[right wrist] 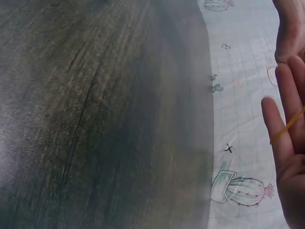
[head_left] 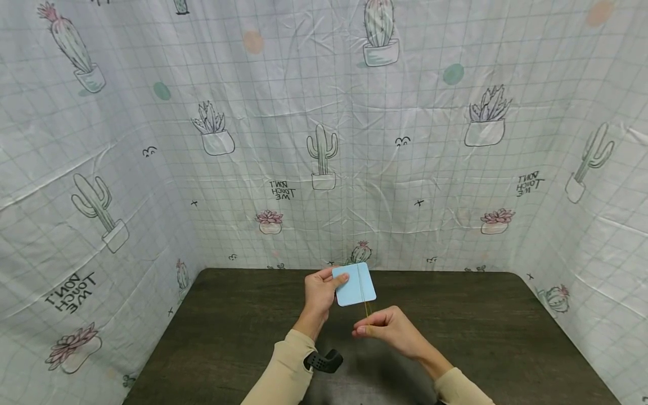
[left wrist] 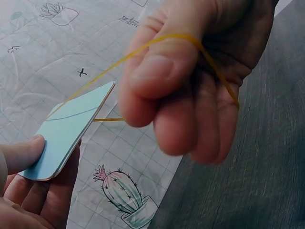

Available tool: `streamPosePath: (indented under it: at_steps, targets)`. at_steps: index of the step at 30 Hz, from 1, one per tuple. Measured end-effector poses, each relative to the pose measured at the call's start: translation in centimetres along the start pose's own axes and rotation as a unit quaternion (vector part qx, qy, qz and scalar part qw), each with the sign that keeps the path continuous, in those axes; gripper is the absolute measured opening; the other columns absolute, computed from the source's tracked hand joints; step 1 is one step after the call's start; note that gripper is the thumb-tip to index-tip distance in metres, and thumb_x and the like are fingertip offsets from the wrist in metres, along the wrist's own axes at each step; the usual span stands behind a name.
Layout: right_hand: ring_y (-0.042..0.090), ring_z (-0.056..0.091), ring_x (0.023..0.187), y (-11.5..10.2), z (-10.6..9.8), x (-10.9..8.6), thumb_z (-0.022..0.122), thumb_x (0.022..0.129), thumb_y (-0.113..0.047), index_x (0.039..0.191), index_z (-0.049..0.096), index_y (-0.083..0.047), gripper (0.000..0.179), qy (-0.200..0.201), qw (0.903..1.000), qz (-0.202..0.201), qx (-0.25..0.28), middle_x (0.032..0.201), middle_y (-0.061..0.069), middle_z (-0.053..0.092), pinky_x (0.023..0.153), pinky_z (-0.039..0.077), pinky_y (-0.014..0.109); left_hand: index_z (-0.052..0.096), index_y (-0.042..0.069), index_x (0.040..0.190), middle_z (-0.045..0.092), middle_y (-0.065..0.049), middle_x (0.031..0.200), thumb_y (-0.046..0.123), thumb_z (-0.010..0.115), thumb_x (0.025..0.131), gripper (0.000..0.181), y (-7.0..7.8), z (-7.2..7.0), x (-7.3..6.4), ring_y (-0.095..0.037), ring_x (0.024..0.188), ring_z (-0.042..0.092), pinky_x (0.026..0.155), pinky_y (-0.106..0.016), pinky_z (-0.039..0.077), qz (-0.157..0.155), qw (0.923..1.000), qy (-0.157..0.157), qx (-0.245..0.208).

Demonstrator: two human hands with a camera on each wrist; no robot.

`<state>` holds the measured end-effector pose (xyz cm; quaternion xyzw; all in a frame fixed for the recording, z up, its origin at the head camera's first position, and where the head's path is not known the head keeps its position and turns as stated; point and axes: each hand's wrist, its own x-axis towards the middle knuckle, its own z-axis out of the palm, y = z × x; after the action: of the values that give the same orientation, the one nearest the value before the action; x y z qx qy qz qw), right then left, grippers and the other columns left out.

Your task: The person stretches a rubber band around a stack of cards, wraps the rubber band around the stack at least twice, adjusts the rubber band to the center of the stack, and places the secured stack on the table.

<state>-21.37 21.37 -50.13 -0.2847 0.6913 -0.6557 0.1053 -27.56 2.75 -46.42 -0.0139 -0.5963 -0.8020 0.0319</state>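
Observation:
In the head view my left hand [head_left: 319,295] grips a small stack of light blue rounded cards [head_left: 349,292] at its left edge, thumb on the face and fingers behind. A thin yellow rubber band [head_left: 366,310] runs around the cards and stretches down to my right hand [head_left: 390,329], which holds its other end. The left wrist view shows the rubber band [left wrist: 217,69] passing over the right thumb and across the fingers, apart from the cards [left wrist: 71,126]. In the right wrist view the rubber band [right wrist: 287,127] crosses a finger of the right hand [right wrist: 290,176]; the cards are hidden there.
Both hands are above a dark wood-grain table [head_left: 243,320]. A pale cloth [head_left: 354,112] printed with cacti hangs behind it and along both sides. A black strap [head_left: 324,361] sits on the left wrist.

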Motion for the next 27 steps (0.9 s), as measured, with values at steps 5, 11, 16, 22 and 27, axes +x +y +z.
streamPosePath:
  at_steps: [5,11,16,22,27]
  targets:
    - [0.025,0.073,0.094,-0.4,1.0,-0.4,0.067,0.096,-0.005,0.109,0.073,0.010,0.021,0.024,0.9973,-0.027,-0.063,0.105,0.020,0.073,0.081,0.058,0.041,0.074,-0.008,0.106,0.075,-0.019,0.093,-0.001,0.079,0.084,0.023,0.1,0.1,-0.1,-0.018,0.069,0.071,0.052,-0.028,0.056,-0.018,0.9998,0.001,-0.006]
    - [0.018,0.073,0.089,-0.3,2.5,-0.7,0.066,0.095,0.000,0.114,0.075,0.001,0.022,0.087,0.9725,-0.137,-0.167,0.114,0.019,0.071,0.071,0.060,0.034,0.074,-0.007,0.108,0.075,-0.017,0.092,0.002,0.079,0.085,0.025,0.1,0.1,-0.1,-0.016,0.068,0.071,0.050,-0.025,0.055,-0.029,0.9996,-0.005,0.000]
    - [0.018,0.071,0.101,0.2,3.3,-0.6,0.066,0.093,0.002,0.125,0.071,-0.004,0.033,0.133,0.9137,-0.249,-0.293,0.125,0.014,0.068,0.079,0.056,0.023,0.073,-0.008,0.110,0.075,-0.017,0.092,0.002,0.078,0.087,0.025,-0.2,0.2,-0.1,-0.017,0.067,0.071,0.050,-0.025,0.055,-0.031,0.9994,-0.012,-0.007]
    - [0.019,0.068,0.109,0.5,3.6,-0.5,0.049,0.107,-0.025,0.140,0.058,-0.002,0.041,0.161,0.8418,-0.319,-0.405,0.140,0.013,0.058,0.088,0.052,0.020,0.073,-0.009,0.109,0.075,-0.017,0.090,0.000,0.078,0.086,0.025,-0.4,0.5,-0.2,-0.016,0.066,0.070,0.048,-0.023,0.054,-0.027,0.9995,-0.006,-0.014]
    - [0.015,0.073,0.084,0.7,4.1,-0.3,0.035,0.111,-0.033,0.144,0.047,0.008,0.054,0.184,0.8212,-0.341,-0.419,0.150,0.021,0.046,0.073,0.056,0.020,0.073,-0.009,0.108,0.075,-0.018,0.090,0.000,0.078,0.086,0.024,-0.4,0.7,-0.3,-0.014,0.065,0.070,0.046,-0.022,0.052,-0.029,0.9995,-0.001,-0.017]
